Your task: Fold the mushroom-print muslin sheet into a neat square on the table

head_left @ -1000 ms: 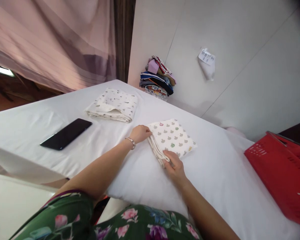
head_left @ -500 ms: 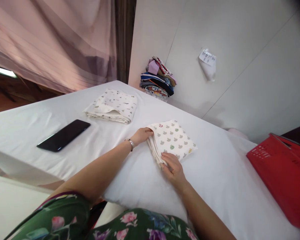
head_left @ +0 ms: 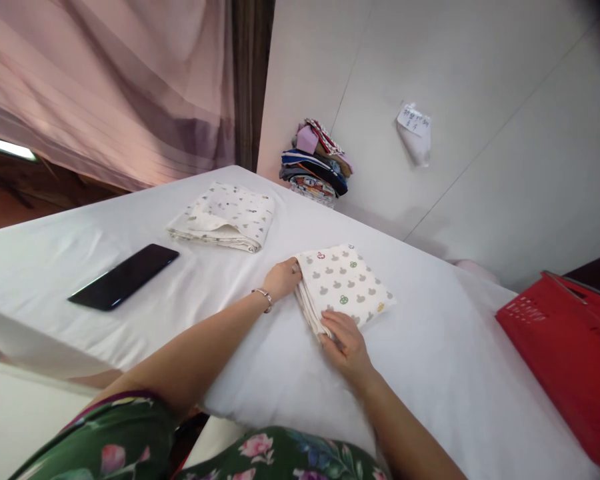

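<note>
A folded white cloth with grey and coloured mouse-head prints point(head_left: 345, 283) lies on the white sheet point(head_left: 430, 353) in front of me. My left hand point(head_left: 281, 279), with a bracelet on the wrist, pinches the cloth's far-left corner. My right hand point(head_left: 345, 337) grips the near corner of the same folded edge, fingers curled over the layers. Both hands are closed on the cloth, which rests flat on the sheet.
A second folded printed cloth point(head_left: 225, 217) lies farther left. A black phone point(head_left: 123, 277) rests on the sheet at the left. A stack of coloured folded clothes point(head_left: 315, 163) sits against the wall. A red basket point(head_left: 565, 353) stands at the right. A paper note point(head_left: 414, 123) hangs on the wall.
Both hands stay on the printed cloth's left edge and have only shifted slightly. The view has tilted a little, so everything sits slightly lower in the picture.
</note>
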Demonstrator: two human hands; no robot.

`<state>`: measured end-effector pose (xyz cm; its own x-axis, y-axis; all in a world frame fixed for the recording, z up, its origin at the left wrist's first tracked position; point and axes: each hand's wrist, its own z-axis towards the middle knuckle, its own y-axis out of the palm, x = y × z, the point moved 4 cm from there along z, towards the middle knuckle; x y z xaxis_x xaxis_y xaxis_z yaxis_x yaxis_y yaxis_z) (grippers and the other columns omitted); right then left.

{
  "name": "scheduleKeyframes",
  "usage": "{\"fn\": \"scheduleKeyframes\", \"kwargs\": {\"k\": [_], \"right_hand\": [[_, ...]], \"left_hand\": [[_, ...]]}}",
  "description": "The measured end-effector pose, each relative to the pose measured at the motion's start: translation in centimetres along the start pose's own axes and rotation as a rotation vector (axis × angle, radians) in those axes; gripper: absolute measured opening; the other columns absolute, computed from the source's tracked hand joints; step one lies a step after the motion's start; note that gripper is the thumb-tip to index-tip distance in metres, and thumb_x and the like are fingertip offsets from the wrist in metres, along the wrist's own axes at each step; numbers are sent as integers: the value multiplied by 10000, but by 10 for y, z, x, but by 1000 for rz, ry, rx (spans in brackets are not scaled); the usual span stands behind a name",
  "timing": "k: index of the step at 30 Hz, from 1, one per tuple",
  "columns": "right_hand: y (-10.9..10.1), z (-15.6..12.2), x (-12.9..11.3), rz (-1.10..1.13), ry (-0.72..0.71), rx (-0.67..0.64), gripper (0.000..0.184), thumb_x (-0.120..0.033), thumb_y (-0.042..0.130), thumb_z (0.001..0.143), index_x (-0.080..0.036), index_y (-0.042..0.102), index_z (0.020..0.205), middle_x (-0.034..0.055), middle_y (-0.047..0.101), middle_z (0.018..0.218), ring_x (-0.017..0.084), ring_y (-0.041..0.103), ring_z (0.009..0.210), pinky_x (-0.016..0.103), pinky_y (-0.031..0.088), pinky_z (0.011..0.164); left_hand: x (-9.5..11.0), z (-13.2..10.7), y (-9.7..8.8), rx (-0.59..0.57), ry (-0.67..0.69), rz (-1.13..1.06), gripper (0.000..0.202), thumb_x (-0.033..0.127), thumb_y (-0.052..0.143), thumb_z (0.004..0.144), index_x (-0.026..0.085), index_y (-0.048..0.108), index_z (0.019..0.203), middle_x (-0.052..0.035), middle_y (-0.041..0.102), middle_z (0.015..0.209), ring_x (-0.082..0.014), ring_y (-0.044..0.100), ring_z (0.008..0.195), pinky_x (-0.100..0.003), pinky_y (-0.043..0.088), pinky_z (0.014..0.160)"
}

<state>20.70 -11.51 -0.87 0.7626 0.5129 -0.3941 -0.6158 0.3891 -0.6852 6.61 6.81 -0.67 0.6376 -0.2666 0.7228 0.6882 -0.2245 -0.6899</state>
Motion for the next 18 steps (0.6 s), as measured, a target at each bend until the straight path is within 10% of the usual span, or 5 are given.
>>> {"fn": "scheduleKeyframes", "kwargs": {"k": [18], "right_hand": [[0, 2, -2, -29, 3, -11, 341, -207, 548, 827, -229, 578, 1165, 95, 614, 1169, 240, 561, 1100, 461, 451, 940]], "left_hand": [[3, 2, -6, -158, 215, 333, 248, 311, 431, 809, 282, 644, 933, -41, 684, 947, -215, 625, 860, -295, 431, 711]]}}
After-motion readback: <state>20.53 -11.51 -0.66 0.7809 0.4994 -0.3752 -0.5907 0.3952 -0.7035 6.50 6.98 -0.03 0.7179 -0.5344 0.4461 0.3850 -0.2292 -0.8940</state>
